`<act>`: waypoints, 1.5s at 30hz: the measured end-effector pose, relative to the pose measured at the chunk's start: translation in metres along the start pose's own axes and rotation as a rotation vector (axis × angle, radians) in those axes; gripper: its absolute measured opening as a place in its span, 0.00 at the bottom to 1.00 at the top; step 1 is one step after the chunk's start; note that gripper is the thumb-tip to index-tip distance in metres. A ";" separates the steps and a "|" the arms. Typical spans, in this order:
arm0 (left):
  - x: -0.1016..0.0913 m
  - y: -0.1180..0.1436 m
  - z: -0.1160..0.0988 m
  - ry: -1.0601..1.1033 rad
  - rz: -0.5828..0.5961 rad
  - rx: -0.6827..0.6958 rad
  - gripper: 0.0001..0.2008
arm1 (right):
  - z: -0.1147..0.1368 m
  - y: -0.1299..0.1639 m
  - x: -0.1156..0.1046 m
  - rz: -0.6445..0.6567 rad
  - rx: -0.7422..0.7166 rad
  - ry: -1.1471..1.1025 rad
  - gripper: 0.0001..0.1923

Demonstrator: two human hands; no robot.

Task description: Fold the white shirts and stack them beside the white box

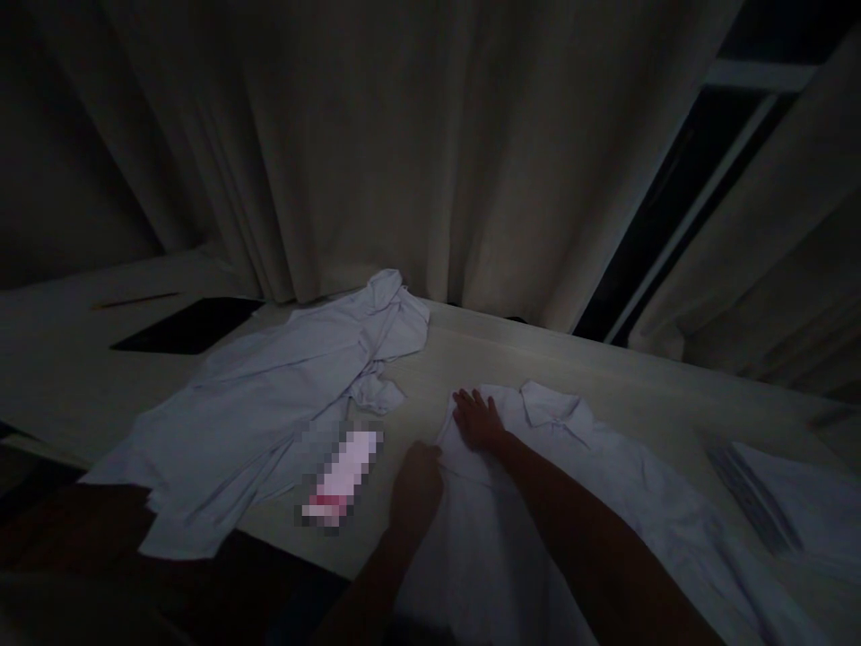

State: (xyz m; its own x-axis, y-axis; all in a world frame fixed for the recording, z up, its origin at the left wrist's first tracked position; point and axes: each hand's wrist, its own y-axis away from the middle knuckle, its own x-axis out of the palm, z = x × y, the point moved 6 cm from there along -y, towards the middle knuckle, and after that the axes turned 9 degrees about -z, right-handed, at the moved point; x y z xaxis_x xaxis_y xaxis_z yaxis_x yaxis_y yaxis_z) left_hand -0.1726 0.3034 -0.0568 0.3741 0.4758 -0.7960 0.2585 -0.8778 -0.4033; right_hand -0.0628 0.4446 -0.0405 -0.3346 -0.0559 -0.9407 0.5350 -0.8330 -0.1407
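Our right hand (476,418) presses flat, fingers spread, on the white shirt (578,484). Our left hand (417,480) pinches its edge on the surface (471,350).

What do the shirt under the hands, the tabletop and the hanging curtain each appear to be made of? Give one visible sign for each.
Shirt: thin woven cloth, probably cotton, matte; it creases softly.
Tabletop: pale wood-look board, possibly laminate; smooth, faintly streaked.
Curtain: heavy matte fabric; long vertical folds.

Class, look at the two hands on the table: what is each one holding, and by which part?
The left hand pinches the near shirt at its left edge; the right hand lies flat on it, pressing, not gripping.
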 end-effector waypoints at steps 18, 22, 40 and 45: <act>-0.025 -0.010 -0.020 0.003 -0.056 0.028 0.13 | -0.199 0.264 -0.084 -0.547 0.406 0.255 0.24; -0.019 -0.012 -0.011 0.027 -0.110 0.065 0.12 | -0.219 0.292 -0.083 -0.597 0.463 0.102 0.24; -0.002 -0.021 0.016 -0.132 -0.054 0.097 0.15 | -0.254 0.286 -0.116 -0.582 0.736 0.105 0.14; -0.001 -0.022 0.016 -0.131 -0.050 0.089 0.16 | -0.253 0.269 -0.125 -0.449 0.731 0.183 0.13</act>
State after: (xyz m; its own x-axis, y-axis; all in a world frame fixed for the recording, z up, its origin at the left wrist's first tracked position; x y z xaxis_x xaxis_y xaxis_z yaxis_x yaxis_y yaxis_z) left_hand -0.1926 0.3209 -0.0543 0.2415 0.5132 -0.8236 0.1915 -0.8572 -0.4780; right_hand 0.3191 0.3666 -0.0388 -0.2313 0.3989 -0.8874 -0.2698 -0.9026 -0.3354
